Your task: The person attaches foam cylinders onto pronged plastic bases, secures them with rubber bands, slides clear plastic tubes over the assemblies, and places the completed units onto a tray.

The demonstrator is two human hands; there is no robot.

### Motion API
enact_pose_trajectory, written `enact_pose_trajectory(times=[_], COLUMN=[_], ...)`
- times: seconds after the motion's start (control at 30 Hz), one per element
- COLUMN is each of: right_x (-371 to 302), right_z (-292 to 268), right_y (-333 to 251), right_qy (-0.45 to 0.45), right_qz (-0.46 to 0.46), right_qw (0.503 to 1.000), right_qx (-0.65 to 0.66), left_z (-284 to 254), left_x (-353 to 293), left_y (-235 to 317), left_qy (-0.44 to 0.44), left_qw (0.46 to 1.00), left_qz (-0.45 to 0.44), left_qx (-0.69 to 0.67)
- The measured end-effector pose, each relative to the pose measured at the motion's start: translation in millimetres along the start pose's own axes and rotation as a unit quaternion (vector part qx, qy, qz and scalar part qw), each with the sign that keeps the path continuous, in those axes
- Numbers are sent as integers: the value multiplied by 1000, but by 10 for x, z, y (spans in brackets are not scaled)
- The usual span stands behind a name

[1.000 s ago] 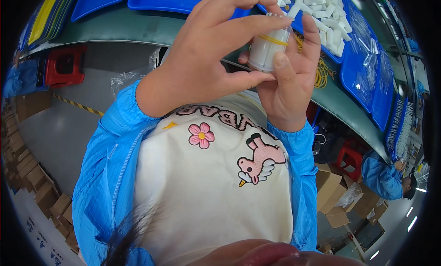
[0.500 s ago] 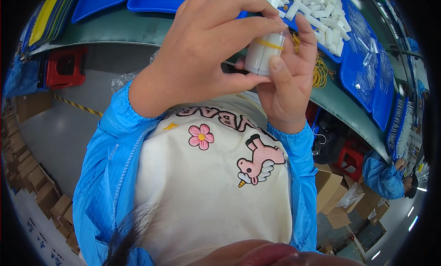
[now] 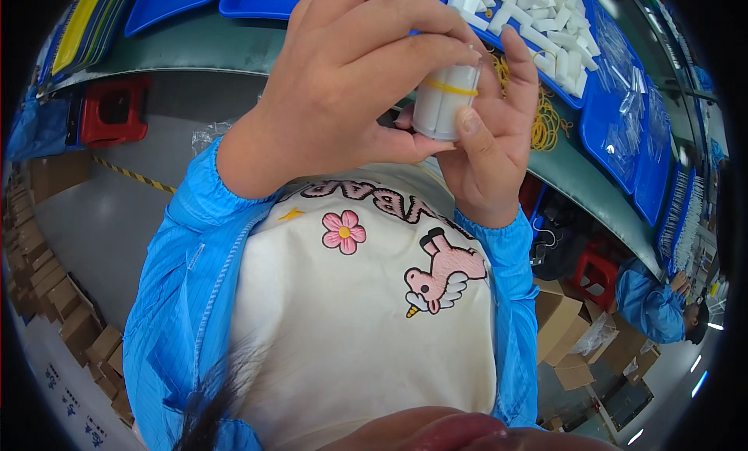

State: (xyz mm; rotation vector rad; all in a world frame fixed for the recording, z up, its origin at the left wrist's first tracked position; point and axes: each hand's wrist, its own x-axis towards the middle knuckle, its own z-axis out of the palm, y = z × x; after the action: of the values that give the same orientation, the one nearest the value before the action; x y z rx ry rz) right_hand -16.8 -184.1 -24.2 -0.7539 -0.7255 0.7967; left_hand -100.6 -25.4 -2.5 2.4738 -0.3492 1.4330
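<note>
A short bundle of white block-like pieces (image 3: 436, 112) sits upright, slightly tilted, between my hands in front of my chest. It looks wrapped in something clear, and a yellow rubber band (image 3: 453, 88) runs around it. My left hand (image 3: 351, 81) closes on it from the left, fingers over the top and thumb under the lower edge. My right hand (image 3: 499, 139) grips it from the right, thumb pressed on its near side and one finger pointing up. The bundle's top and far side are hidden behind my left fingers.
Beyond my hands a blue tray (image 3: 514, 47) holds many white pieces (image 3: 545, 30). Loose yellow rubber bands (image 3: 548, 124) lie on the green table (image 3: 580, 163). Clear plastic pieces fill another blue tray (image 3: 604, 151) at right. A red stool (image 3: 113, 112) stands left; a person in blue (image 3: 654, 303) sits far right.
The bundle has come slightly down and toward me, with both hands still on it. My left fingers have shifted a little lower over its top.
</note>
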Motion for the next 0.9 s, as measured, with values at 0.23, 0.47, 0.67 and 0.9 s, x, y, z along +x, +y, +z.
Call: enact_pose_trajectory(times=[0.23,0.47,0.67,0.9], right_x=[71,36,54,111], right_z=[35,-51,64,-73], right_y=[50,112,5,-194], right_qy=[-45,-5,-57,18], right_qz=[-30,-183,-152,-176], right_qw=[997,951,895,891], right_qx=[55,-250,-416,-417], left_z=[-318,-131,-108,-585], left_x=[19,-45,-106,-91], left_y=[95,355,325,-861], left_qy=[-120,-31,-43,42], left_qw=[984,963,807,867], left_qz=[10,-234,-428,-422], left_qx=[129,-126,-404,-262])
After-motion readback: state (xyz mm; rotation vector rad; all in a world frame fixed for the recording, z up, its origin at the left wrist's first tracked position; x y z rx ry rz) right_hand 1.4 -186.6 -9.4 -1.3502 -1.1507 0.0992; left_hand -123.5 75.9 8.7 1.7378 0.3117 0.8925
